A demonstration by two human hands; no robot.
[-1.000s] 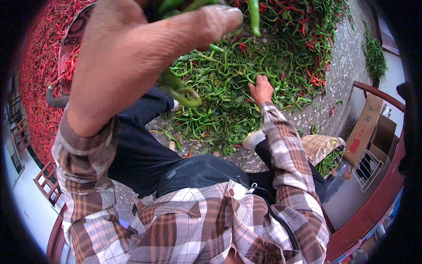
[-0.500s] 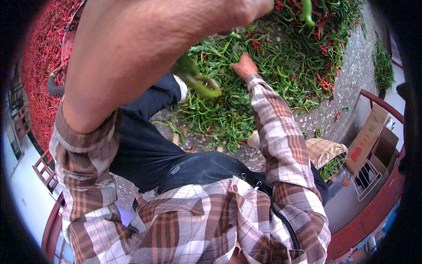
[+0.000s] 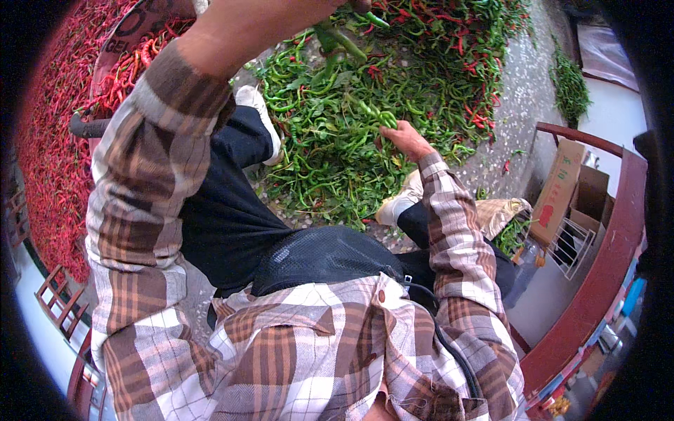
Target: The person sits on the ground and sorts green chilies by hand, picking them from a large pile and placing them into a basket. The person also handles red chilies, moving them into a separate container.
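Note:
My left hand (image 3: 302,11) is raised high at the top, partly cut off by the upper edge. It looks closed on a sprig of green chili peppers (image 3: 340,43) hanging beneath it; its grip is mostly out of sight. My right hand (image 3: 408,142) is lower and to the right, closed round a few green chili peppers (image 3: 380,115) that stick out past the fingers. Under both hands spreads a heap of green chili peppers (image 3: 309,165) mixed with leaves and stems, dotted with red ones.
A large mass of red chili peppers (image 3: 53,140) covers the far left, beside a container (image 3: 105,49) holding more red ones. My shoes (image 3: 256,116) flank the heap. To the right are a cardboard box (image 3: 559,189), a white wire rack (image 3: 572,245) and a dark red rail (image 3: 583,337).
My right hand has come back nearer to me and now holds green chili peppers. My left forearm has moved up, and its hanging peppers now sit higher. The view has shifted.

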